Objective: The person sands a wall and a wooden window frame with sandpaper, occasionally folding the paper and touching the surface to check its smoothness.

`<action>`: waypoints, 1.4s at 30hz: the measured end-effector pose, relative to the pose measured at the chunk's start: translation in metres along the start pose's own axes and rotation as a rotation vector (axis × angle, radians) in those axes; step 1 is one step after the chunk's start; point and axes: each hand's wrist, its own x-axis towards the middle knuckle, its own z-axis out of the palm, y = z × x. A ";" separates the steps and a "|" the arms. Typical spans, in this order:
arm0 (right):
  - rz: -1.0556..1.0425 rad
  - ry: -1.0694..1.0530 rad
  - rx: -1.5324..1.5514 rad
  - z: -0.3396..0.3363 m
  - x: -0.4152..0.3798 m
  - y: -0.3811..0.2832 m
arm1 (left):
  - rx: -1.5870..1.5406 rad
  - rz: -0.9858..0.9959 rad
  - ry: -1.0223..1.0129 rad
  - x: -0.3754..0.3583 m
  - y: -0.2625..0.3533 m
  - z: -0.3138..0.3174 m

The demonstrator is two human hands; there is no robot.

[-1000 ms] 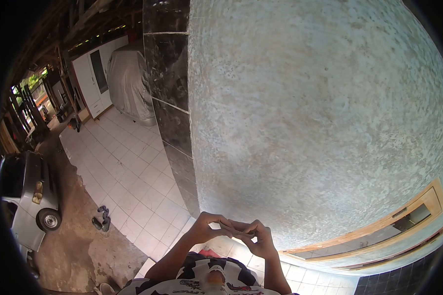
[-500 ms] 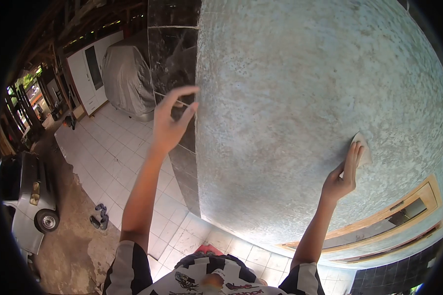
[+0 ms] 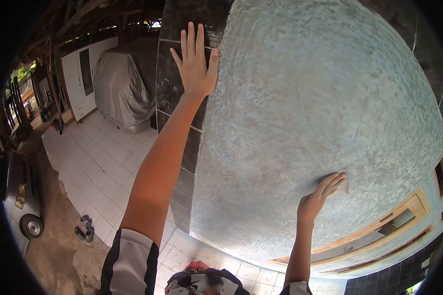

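Observation:
My left hand point(image 3: 197, 69) lies with fingers spread on the dark tile strip point(image 3: 174, 93) along the wall's edge, its thumb close to the border with the plaster. Lower and to the right, my right hand point(image 3: 320, 196) presses a pale piece of sandpaper point(image 3: 345, 183) flat against the mottled grey-blue wall point(image 3: 280, 118). The fingers cover most of the sheet, and only its outer edge shows.
A wooden window frame point(image 3: 418, 201) is set in the wall at lower right. A covered vehicle point(image 3: 123, 88) and a white cabinet point(image 3: 74, 78) stand at left. Sandals point(image 3: 86, 228) and a parked car point(image 3: 24, 211) are lower left. Beneath me is a red object point(image 3: 196, 265).
My left hand has moved up from beside the tile edge and now rests spread on the tiles. My right hand has slid the sandpaper down and left on the wall. The view has shifted.

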 end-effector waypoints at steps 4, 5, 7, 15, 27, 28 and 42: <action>-0.063 -0.068 0.003 0.012 -0.010 -0.020 | 0.004 0.003 -0.001 -0.002 0.000 -0.001; -0.108 -0.059 -0.043 0.016 -0.009 -0.023 | 0.006 0.005 -0.001 -0.002 0.000 -0.001; -0.082 -0.027 -0.033 0.019 -0.005 -0.029 | 0.022 0.005 -0.008 -0.002 -0.002 -0.003; -0.069 -0.134 -0.004 0.018 0.007 -0.067 | 0.042 0.023 -0.029 -0.003 -0.005 -0.001; -0.104 -0.160 0.015 0.030 0.003 -0.095 | 0.057 0.011 -0.026 -0.004 -0.005 -0.001; -0.181 -0.227 0.046 0.033 -0.002 -0.099 | 0.051 0.012 -0.029 -0.005 -0.005 -0.001; -0.185 -0.182 0.096 0.048 0.032 -0.166 | 0.068 -0.087 -0.136 0.006 0.014 -0.020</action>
